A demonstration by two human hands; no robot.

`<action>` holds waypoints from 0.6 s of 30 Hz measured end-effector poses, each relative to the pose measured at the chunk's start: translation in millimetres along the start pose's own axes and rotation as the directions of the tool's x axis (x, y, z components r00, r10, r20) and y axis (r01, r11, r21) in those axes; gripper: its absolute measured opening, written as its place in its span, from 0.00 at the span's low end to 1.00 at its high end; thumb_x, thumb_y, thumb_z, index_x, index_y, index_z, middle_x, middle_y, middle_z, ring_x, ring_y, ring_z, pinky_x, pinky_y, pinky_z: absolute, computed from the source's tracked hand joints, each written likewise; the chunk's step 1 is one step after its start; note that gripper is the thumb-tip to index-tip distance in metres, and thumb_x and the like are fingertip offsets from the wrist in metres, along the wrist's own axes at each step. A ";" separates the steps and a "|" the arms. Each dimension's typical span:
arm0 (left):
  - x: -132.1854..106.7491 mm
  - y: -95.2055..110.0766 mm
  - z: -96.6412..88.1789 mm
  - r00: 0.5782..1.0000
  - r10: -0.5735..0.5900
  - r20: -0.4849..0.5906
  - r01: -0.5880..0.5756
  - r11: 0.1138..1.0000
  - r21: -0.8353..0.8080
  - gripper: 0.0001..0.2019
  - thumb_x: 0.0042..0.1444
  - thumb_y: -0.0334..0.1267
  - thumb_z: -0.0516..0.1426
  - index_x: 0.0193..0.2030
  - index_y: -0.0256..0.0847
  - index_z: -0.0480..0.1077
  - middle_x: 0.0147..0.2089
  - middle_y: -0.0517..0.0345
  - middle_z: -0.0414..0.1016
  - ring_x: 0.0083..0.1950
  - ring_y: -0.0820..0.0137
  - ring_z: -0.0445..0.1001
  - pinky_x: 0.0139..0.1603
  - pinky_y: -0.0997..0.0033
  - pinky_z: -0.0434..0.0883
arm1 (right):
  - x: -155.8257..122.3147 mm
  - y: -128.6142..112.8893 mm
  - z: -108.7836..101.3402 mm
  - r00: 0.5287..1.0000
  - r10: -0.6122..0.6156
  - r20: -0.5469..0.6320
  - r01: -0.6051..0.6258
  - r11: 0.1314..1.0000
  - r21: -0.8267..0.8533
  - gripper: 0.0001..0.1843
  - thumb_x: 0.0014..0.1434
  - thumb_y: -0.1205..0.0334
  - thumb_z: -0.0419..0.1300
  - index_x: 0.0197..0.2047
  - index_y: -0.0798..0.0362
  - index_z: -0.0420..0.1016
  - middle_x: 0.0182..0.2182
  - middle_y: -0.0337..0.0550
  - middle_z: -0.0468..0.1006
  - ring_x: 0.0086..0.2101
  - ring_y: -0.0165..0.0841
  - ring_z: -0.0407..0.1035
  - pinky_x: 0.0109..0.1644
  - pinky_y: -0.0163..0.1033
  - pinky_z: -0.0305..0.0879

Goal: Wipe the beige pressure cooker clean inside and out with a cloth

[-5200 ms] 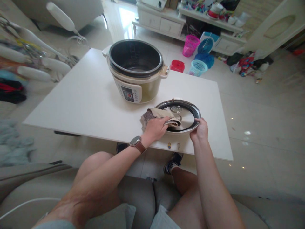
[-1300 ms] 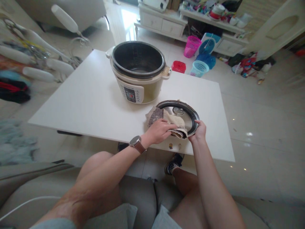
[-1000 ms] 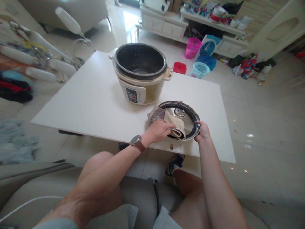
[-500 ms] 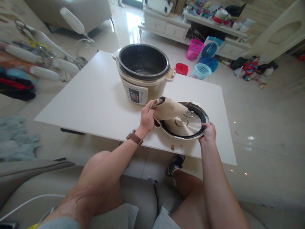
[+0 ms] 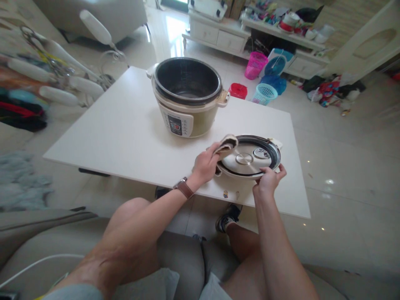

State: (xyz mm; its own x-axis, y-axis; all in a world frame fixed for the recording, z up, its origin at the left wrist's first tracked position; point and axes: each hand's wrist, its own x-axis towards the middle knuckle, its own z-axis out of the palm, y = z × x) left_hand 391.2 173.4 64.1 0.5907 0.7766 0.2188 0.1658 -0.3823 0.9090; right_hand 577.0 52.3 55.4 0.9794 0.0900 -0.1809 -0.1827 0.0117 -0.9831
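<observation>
My left hand (image 5: 206, 164), with a brown-strapped watch on the wrist, is closed on a folded beige cloth (image 5: 228, 143). The cloth lies against the left rim of a round pot lid (image 5: 242, 167), whose metal inner side faces up inside a black ring. Gripping the lid's near right rim is my right hand (image 5: 268, 179), thumb on top and fingers beneath. Behind both hands stands an electric pressure cooker (image 5: 203, 121), upright and lidless, its dark inner pot (image 5: 187, 79) visible from above.
The white table (image 5: 109, 129) carries the cooker, with small stickers near its front edge. Beyond it on the floor are a pink basket (image 5: 256, 64), a light blue basket (image 5: 265, 93) and a red container (image 5: 238, 90). A white cabinet (image 5: 215, 35) stands farther back.
The lid has turned, its valve area moving right. My left hand and the cloth shifted right and back to the lid's left rim. My right hand moved left along the near rim.
</observation>
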 end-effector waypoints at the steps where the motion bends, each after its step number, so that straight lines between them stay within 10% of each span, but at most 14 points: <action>1: -2.3 1.5 3.0 0.987 0.020 0.161 -0.032 0.997 0.072 0.19 0.66 0.36 0.47 0.59 0.43 0.71 0.52 0.52 0.80 0.52 0.60 0.77 0.57 0.60 0.72 | -4.3 0.6 1.1 1.000 -0.006 0.006 0.006 1.000 0.008 0.39 0.38 0.70 0.59 0.55 0.42 0.59 0.42 0.33 0.69 0.33 0.28 0.68 0.26 0.30 0.58; 6: -9.9 6.8 12.4 0.827 0.069 0.558 -0.288 0.904 0.316 0.19 0.65 0.38 0.51 0.60 0.43 0.72 0.55 0.50 0.81 0.56 0.58 0.78 0.69 0.51 0.63 | -6.8 0.7 2.0 0.997 0.080 0.019 -0.080 0.997 -0.021 0.28 0.41 0.67 0.60 0.48 0.45 0.61 0.36 0.31 0.70 0.33 0.28 0.68 0.33 0.31 0.65; 18: -16.1 -5.6 25.8 0.880 -0.041 0.473 -0.156 0.917 0.368 0.20 0.68 0.39 0.49 0.64 0.41 0.70 0.68 0.47 0.72 0.70 0.57 0.68 0.74 0.50 0.58 | -6.4 -7.5 -1.3 0.973 0.210 0.093 -0.205 0.976 -0.068 0.16 0.43 0.64 0.59 0.37 0.47 0.64 0.28 0.28 0.69 0.27 0.27 0.66 0.26 0.30 0.60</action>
State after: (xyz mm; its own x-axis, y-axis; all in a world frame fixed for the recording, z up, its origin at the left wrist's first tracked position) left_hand 401.1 150.1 46.4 0.8869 0.4619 -0.0121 0.3506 -0.6556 0.6688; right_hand 572.2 50.4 63.9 0.9066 0.1830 -0.3804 -0.3730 -0.0743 -0.9248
